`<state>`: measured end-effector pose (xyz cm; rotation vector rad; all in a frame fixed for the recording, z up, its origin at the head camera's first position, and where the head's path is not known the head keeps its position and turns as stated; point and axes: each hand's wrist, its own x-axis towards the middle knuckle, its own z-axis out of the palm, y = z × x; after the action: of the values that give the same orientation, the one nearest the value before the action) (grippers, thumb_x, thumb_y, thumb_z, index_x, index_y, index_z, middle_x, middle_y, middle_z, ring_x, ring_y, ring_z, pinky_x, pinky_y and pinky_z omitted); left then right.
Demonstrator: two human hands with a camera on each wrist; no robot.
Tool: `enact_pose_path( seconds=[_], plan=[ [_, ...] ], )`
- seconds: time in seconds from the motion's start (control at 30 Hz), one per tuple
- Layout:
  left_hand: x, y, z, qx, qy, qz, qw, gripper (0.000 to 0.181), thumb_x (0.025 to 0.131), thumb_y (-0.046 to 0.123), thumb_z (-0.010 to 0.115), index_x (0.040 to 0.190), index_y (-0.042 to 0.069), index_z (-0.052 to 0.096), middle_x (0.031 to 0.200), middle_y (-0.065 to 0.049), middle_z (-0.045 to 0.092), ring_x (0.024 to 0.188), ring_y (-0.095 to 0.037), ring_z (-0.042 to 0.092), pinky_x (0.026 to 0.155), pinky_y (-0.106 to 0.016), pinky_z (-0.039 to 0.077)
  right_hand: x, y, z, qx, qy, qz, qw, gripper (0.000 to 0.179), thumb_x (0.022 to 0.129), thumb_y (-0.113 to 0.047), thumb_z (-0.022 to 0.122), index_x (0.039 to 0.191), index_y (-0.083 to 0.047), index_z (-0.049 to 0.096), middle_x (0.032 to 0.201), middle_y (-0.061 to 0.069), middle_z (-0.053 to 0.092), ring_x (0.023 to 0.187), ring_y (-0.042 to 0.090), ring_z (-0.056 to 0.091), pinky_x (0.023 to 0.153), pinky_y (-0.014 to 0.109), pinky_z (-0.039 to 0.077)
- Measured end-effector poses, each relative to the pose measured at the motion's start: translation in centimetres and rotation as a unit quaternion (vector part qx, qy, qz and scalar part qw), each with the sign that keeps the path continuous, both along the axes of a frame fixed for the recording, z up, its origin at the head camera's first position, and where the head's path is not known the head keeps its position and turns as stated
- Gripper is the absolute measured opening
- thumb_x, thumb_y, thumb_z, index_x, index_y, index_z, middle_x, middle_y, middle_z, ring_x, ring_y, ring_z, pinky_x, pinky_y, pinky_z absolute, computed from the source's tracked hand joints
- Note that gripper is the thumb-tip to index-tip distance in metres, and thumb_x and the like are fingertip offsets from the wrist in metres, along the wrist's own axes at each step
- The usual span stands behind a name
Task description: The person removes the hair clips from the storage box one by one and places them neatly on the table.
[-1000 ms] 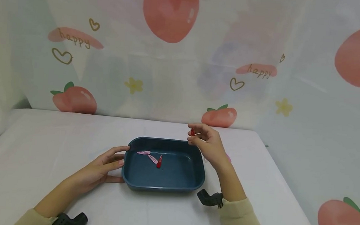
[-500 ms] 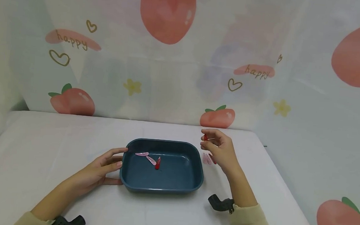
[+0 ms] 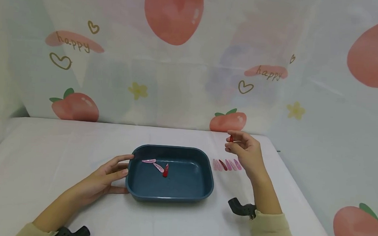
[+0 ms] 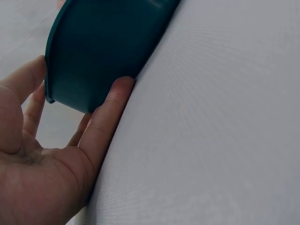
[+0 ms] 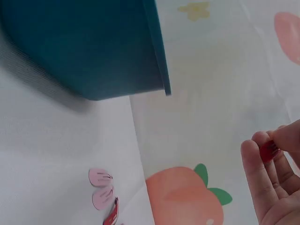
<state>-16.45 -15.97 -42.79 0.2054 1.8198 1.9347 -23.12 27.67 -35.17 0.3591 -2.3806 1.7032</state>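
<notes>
Tray (image 3: 188, 184): dark blue, between my hands.
Left hand (image 3: 103, 176): fingers fairly straight, touching the tray's left end.
Right hand (image 3: 248, 152): nearer the row, raised, fingertips pinching a red clip (image 3: 231, 138), roughly upright.
Row of clips (image 3: 228, 165): lower, right of the tray.

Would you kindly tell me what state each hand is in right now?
Left hand: open, touching the end of the blue tray.
Right hand: closed, pinching a red hair clip.
</notes>
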Motion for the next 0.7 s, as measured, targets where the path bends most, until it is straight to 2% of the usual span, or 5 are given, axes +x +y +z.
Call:
enact_pose_path(
  seconds=[0.2, 0.4, 0.7],
  plan=[
    [0.0, -0.1, -0.1, 0.003, 0.000, -0.001, 1.0000, 0.056, 0.104, 0.024, 0.055, 0.155, 0.023, 0.031, 0.159, -0.023, 0.021, 0.138, -0.042, 0.038, 0.092, -0.056, 0.055, -0.3, 0.9, 0.0, 0.008, -0.003, -0.019, 0.9998, 0.035, 0.100, -0.010, 0.058, 0.132, 0.002, 0.056, 0.110, 0.024, 0.057, 0.091, 0.020, 0.071, 0.081, 0.023, 0.058],
    [0.0, -0.2, -0.1, 0.006, 0.007, -0.006, 0.9999, 0.056, 0.104, 0.023, 0.055, 0.154, 0.023, 0.031, 0.158, -0.022, 0.022, 0.137, -0.042, 0.039, 0.092, -0.056, 0.055, -0.5, 1.6, 0.0, 0.008, -0.015, -0.036, 0.9992, 0.036, 0.100, -0.012, 0.058, 0.134, -0.001, 0.056, 0.110, 0.020, 0.057, 0.090, 0.013, 0.070, 0.082, 0.022, 0.058],
    [-0.1, -0.2, -0.1, 0.009, 0.006, -0.010, 0.9999, 0.056, 0.104, 0.023, 0.054, 0.155, 0.022, 0.030, 0.159, -0.022, 0.022, 0.136, -0.041, 0.040, 0.093, -0.055, 0.054, -1.0, 2.7, -1.0, 0.013, -0.032, -0.061, 0.9975, 0.036, 0.101, -0.013, 0.058, 0.135, -0.003, 0.056, 0.115, 0.025, 0.056, 0.089, 0.008, 0.069, 0.081, 0.020, 0.058]
  ],
)
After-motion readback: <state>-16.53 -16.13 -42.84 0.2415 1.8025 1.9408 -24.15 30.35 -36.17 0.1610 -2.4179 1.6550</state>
